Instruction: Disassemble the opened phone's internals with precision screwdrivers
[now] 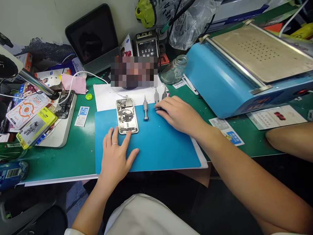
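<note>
An opened phone (127,116) with its inner parts showing lies on the blue mat (156,147). My left hand (116,153) rests on the mat with its fingers spread, the index fingertip touching the phone's lower edge. To the phone's right, a grey precision screwdriver (145,109) stands upright, tip up. My right hand (174,112) has its thumb and fingers closed around the base of a second grey screwdriver (156,96), also tip up. Just beside it is a third screwdriver (164,94), partly hidden behind the fingers.
At the right sits a blue machine (215,81) with a metal plate. Behind the mat are a glass jar (174,70) and a dark-screened tablet (94,36). Boxes, including a yellow battery box (36,127), crowd the left. Another person's elbow (288,140) rests at the right edge.
</note>
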Motion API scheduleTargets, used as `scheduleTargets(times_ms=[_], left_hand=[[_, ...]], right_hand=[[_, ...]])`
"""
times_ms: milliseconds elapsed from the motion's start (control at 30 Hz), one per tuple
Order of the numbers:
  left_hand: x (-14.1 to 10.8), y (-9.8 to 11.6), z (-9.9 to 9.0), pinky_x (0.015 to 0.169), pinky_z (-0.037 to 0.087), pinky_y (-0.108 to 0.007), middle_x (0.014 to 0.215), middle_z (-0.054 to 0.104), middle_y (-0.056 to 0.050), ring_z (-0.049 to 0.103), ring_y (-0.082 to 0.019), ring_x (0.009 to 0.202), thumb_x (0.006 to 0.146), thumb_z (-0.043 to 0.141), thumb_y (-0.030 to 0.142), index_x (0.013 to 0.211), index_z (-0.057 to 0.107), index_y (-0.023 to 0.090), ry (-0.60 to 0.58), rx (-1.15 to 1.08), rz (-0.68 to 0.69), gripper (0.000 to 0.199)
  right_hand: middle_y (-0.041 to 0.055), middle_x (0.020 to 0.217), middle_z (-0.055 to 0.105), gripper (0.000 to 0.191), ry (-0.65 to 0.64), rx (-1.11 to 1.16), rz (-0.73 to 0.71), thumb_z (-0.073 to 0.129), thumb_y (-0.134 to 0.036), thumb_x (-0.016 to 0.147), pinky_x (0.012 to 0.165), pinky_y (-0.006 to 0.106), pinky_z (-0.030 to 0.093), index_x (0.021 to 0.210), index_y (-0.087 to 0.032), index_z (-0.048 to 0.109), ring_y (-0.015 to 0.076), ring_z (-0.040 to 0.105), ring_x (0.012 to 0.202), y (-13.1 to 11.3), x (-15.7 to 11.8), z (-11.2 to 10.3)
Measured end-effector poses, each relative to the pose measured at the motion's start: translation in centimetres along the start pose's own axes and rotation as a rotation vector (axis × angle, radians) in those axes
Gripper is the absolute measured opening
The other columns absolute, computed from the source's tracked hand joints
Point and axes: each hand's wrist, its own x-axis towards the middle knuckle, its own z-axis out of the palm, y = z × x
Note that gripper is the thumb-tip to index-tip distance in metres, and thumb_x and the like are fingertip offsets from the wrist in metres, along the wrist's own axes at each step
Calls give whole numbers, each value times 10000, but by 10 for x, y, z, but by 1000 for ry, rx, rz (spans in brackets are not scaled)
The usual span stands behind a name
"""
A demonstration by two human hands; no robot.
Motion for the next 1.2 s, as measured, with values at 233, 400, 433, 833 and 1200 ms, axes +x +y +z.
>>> scheduleTargets(times_ms=[233, 400, 433, 833, 1200], left_hand=[[0, 0, 0, 1143, 400, -669, 1586, 366, -251, 331, -476, 1496, 1029, 516, 514, 1529, 509, 217, 1, -12, 6, 582], [1, 0, 0, 1142, 395, -676, 1595, 360, -254, 324, -478, 1500, 1024, 532, 506, 1528, 506, 214, 6, -21, 1, 583], [0, 0, 0, 1141, 393, -679, 1596, 359, -253, 321, -479, 1502, 1023, 536, 507, 1526, 507, 213, 6, -24, -1, 583], [23, 26, -23, 1072, 495, -458, 1474, 562, -168, 544, -294, 1333, 1030, 596, 332, 1444, 501, 199, 199, -288, 200, 445], [35, 51, -18, 822, 466, -328, 1148, 779, -5, 672, -157, 973, 1053, 578, 287, 1177, 693, 237, 126, -515, 283, 176]], right_hand=[[114, 1051, 736, 230, 96, 192, -33, 472, -293, 1035, 907, 449, 518, 1037, -195, 680, 280, 646, 988, -3, -2, 4], [88, 999, 774, 176, 344, 262, 68, 584, -368, 1005, 824, 438, 532, 1000, -238, 702, 263, 677, 915, -13, -7, -2], [82, 973, 775, 176, 377, 283, 70, 599, -383, 999, 781, 426, 536, 992, -241, 703, 254, 675, 876, -14, -7, -3], [30, 878, 773, 132, 615, 327, -239, 616, -323, 1010, 702, 390, 559, 1117, -282, 679, 213, 712, 785, -46, -36, -38], [15, 830, 775, 135, 482, 430, -303, 553, -344, 1042, 680, 335, 592, 1097, -270, 652, 166, 740, 751, -76, -65, -42]])
